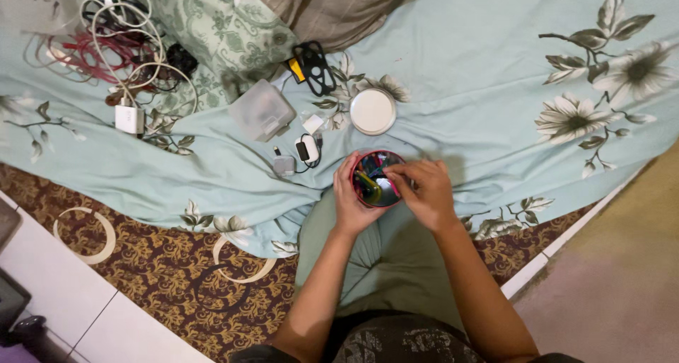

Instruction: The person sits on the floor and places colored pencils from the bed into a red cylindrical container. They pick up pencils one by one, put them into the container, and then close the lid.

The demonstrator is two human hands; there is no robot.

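The left hand [351, 202] wraps around a small round red-rimmed tin [377, 179] full of coloured bits, held over the lap. The right hand [424, 192] pinches inside it. A round white lid [373, 111] lies just beyond on the pale blue floral sheet [481, 87], beside a frosted plastic box [262, 110].

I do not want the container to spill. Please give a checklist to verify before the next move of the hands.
1. Left hand grips the round red container: ok.
2. Container upright, opening up: ok.
3. Right hand fingers at the rim, on the items inside: ok.
4. White round lid off, lying apart on the sheet: ok.
5. What the right fingers pinch: cannot tell.
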